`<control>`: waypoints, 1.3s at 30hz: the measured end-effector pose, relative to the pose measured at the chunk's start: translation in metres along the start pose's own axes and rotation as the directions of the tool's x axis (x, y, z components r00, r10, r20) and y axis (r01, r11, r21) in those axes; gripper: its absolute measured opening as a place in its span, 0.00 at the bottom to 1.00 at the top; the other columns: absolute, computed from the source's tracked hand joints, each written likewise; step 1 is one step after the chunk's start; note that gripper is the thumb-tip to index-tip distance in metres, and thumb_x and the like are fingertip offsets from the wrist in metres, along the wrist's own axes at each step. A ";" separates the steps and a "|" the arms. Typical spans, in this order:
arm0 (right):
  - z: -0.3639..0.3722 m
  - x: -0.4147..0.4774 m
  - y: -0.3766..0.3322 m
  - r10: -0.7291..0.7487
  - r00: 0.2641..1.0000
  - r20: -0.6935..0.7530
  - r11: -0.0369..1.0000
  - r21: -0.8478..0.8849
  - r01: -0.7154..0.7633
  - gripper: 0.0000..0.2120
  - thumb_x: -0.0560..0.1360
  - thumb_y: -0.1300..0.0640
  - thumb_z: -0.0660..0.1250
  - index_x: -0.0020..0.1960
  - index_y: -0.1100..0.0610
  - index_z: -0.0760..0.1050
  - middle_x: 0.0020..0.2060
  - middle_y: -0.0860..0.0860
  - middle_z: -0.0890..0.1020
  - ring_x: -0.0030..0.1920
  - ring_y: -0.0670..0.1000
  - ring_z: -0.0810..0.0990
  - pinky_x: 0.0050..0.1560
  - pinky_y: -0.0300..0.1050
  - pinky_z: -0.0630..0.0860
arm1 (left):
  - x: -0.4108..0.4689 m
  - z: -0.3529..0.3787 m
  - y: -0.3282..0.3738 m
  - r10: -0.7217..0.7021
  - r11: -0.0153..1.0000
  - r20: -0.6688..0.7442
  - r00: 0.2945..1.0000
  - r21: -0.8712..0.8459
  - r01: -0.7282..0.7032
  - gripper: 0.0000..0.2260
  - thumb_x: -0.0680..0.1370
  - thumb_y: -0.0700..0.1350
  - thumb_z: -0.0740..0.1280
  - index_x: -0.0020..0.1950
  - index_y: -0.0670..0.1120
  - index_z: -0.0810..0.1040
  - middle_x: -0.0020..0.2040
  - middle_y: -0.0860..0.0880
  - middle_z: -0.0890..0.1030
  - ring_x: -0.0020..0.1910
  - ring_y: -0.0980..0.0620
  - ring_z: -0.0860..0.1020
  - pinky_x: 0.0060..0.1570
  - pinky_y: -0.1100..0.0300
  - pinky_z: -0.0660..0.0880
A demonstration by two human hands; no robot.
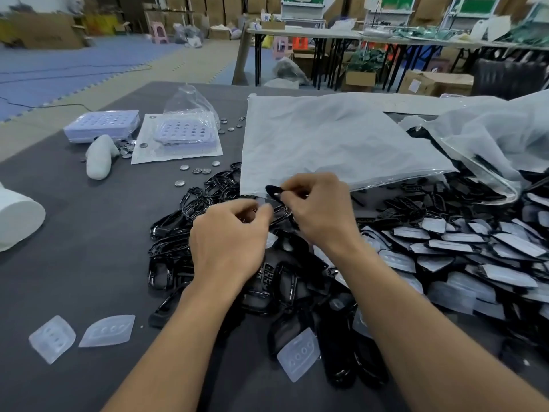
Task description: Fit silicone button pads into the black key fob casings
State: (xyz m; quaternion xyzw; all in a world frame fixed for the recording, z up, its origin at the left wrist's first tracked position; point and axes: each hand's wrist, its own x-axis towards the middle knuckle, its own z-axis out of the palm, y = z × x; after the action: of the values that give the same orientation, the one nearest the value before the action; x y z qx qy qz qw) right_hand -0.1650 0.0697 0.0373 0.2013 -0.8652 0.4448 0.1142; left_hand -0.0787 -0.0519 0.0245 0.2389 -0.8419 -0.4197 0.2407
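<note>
While the right hand [318, 209] pinches a black casing [274, 191] and the left hand [228, 233] a silicone pad [263, 201] above the worktop [104, 233], a skewed push could buckle or drop the pad.

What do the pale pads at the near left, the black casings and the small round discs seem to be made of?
Pale pads: probably soft silicone, milky, translucent and matte. Black casings: seemingly hard plastic, glossy, with bright highlights along the rims. Round discs: likely metal, silvery and reflective; which metal is unclear.
</note>
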 end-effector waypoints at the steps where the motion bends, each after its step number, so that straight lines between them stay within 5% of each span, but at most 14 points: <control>1: -0.005 -0.007 0.000 -0.024 1.000 -0.013 0.997 0.068 0.025 0.07 0.73 0.59 0.73 0.43 0.48 0.87 0.34 0.42 0.85 0.37 0.43 0.83 0.40 0.40 0.76 | 0.000 -0.001 0.003 -0.070 0.981 0.061 0.996 -0.177 0.080 0.11 0.73 0.64 0.68 0.41 0.60 0.86 0.35 0.59 0.85 0.38 0.54 0.84 0.39 0.58 0.77; 3: -0.012 -0.024 -0.002 -0.118 0.993 0.024 0.986 0.122 0.114 0.07 0.73 0.60 0.74 0.43 0.47 0.87 0.35 0.42 0.86 0.37 0.42 0.84 0.41 0.42 0.80 | 0.003 0.000 0.007 -0.184 0.819 0.237 0.954 -0.499 0.282 0.16 0.76 0.60 0.68 0.43 0.51 0.88 0.37 0.48 0.87 0.34 0.50 0.84 0.31 0.64 0.75; 5: -0.014 -0.037 -0.002 -0.170 0.985 0.032 0.975 0.154 0.163 0.08 0.74 0.61 0.74 0.45 0.48 0.87 0.40 0.41 0.88 0.42 0.41 0.86 0.47 0.43 0.83 | 0.004 0.001 0.009 -0.204 0.654 0.330 0.921 -0.654 0.379 0.10 0.80 0.46 0.69 0.46 0.43 0.88 0.39 0.44 0.87 0.32 0.51 0.83 0.30 0.66 0.76; 9: -0.021 -0.043 0.010 0.051 0.993 -0.104 0.997 0.054 -0.046 0.12 0.75 0.63 0.71 0.50 0.48 0.88 0.42 0.42 0.88 0.43 0.43 0.86 0.50 0.41 0.82 | 0.005 0.002 0.005 -0.271 0.585 0.236 0.933 -0.730 0.355 0.10 0.80 0.30 0.65 0.53 0.42 0.84 0.34 0.47 0.85 0.32 0.52 0.84 0.34 0.62 0.82; 12: -0.022 -0.042 0.016 0.241 0.962 0.124 0.914 -0.362 -0.182 0.12 0.76 0.60 0.70 0.51 0.46 0.87 0.49 0.48 0.88 0.54 0.52 0.84 0.58 0.42 0.79 | 0.009 -0.001 0.002 -0.305 0.587 0.163 0.938 -0.743 0.320 0.10 0.80 0.30 0.66 0.49 0.44 0.83 0.33 0.49 0.86 0.33 0.52 0.85 0.32 0.62 0.81; 17: -0.011 -0.046 0.013 0.195 0.918 0.345 0.890 -0.455 -0.018 0.16 0.77 0.47 0.72 0.64 0.42 0.79 0.57 0.45 0.79 0.62 0.52 0.76 0.67 0.50 0.65 | 0.008 -0.001 0.000 -0.281 0.640 0.192 0.940 -0.693 0.333 0.20 0.74 0.27 0.69 0.62 0.44 0.81 0.36 0.48 0.87 0.36 0.54 0.85 0.38 0.57 0.83; 21: -0.005 -0.049 0.018 0.147 0.929 0.341 0.871 -0.490 0.042 0.17 0.77 0.44 0.70 0.65 0.40 0.77 0.54 0.45 0.76 0.62 0.52 0.75 0.66 0.51 0.59 | 0.008 0.006 -0.004 -0.218 0.770 0.113 0.970 -0.590 0.242 0.35 0.73 0.30 0.72 0.77 0.53 0.70 0.41 0.52 0.87 0.40 0.55 0.83 0.46 0.55 0.75; 27: -0.003 -0.054 0.017 0.083 0.985 0.148 0.916 -0.402 -0.017 0.03 0.77 0.51 0.71 0.49 0.46 0.83 0.46 0.45 0.84 0.55 0.49 0.77 0.60 0.43 0.54 | 0.009 0.009 -0.012 -0.161 0.852 0.057 0.985 -0.495 0.168 0.35 0.72 0.37 0.75 0.75 0.58 0.71 0.39 0.55 0.86 0.40 0.52 0.85 0.56 0.40 0.82; 33: -0.003 -0.058 0.013 0.009 1.000 -0.013 0.934 -0.357 -0.013 0.13 0.78 0.54 0.71 0.62 0.47 0.83 0.55 0.48 0.85 0.60 0.47 0.69 0.64 0.40 0.56 | 0.019 0.003 -0.016 -0.214 0.847 -0.006 0.977 -0.499 0.182 0.39 0.63 0.45 0.73 0.73 0.63 0.70 0.40 0.59 0.85 0.41 0.47 0.87 0.39 0.43 0.84; 39: 0.034 -0.063 -0.004 -0.131 0.960 0.246 0.897 -0.384 0.220 0.16 0.79 0.54 0.66 0.66 0.49 0.79 0.61 0.45 0.81 0.65 0.53 0.72 0.68 0.45 0.55 | 0.023 -0.002 -0.023 -0.215 0.881 -0.048 0.975 -0.440 0.172 0.34 0.62 0.46 0.75 0.67 0.65 0.76 0.38 0.60 0.85 0.38 0.52 0.85 0.46 0.43 0.84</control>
State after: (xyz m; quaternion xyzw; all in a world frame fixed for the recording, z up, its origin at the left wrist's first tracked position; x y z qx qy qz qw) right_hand -0.1078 0.0557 -0.0027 0.2974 -0.9242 0.2181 0.0996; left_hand -0.0905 -0.0794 0.0120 0.2821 -0.6869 -0.6064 0.2844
